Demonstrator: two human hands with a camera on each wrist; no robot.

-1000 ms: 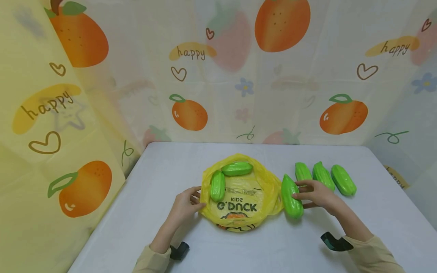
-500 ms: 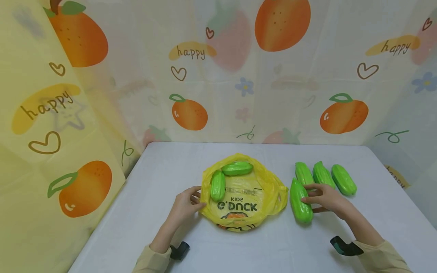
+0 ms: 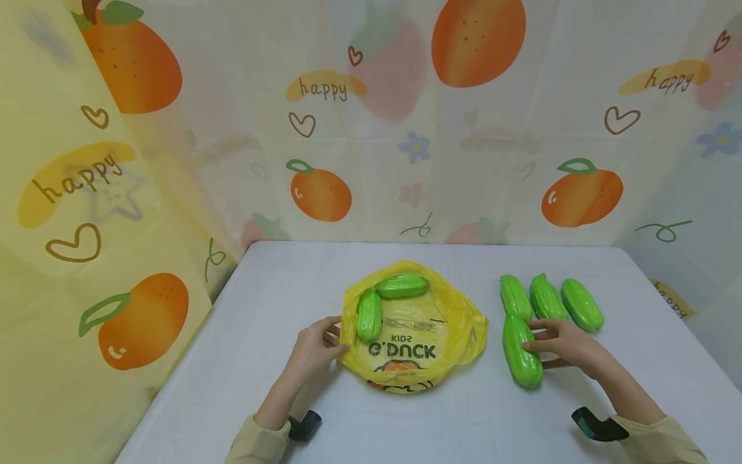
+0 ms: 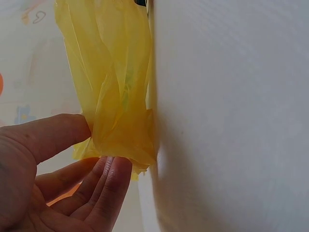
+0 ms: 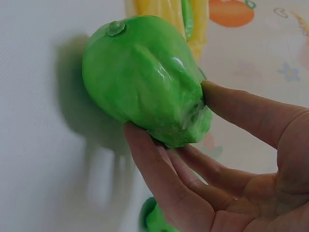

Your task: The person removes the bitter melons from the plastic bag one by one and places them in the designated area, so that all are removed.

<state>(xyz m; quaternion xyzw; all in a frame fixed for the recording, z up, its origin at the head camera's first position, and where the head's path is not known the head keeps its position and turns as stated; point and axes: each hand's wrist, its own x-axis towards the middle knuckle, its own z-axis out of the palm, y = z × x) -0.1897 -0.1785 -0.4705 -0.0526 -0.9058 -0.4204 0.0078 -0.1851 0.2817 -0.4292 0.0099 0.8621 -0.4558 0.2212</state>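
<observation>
A yellow plastic bag (image 3: 449, 312) with a printed duck logo lies open-mouthed mid-table. One green toy cucumber (image 3: 402, 285) lies at its far side, and a second cucumber (image 3: 370, 316) sits along its left wall. My left hand (image 3: 315, 348) pinches the bag's left edge; the left wrist view shows thumb and fingers on either side of the thin plastic (image 4: 111, 87). To the right of the bag, my right hand (image 3: 574, 348) holds another green toy cucumber (image 3: 520, 354) between thumb and fingertips. In the right wrist view this cucumber (image 5: 140, 77) casts a shadow on the table.
Three more green cucumbers lie side by side behind my right hand: a left one (image 3: 514, 296), a middle one (image 3: 547, 296) and a right one (image 3: 582, 305). A fruit-print curtain (image 3: 417, 180) hangs behind the white table (image 3: 290, 277).
My right hand has moved right and slightly nearer to me with the cucumber, away from the bag. The bag's right-hand handle has spread a little to the right. My left hand stays put.
</observation>
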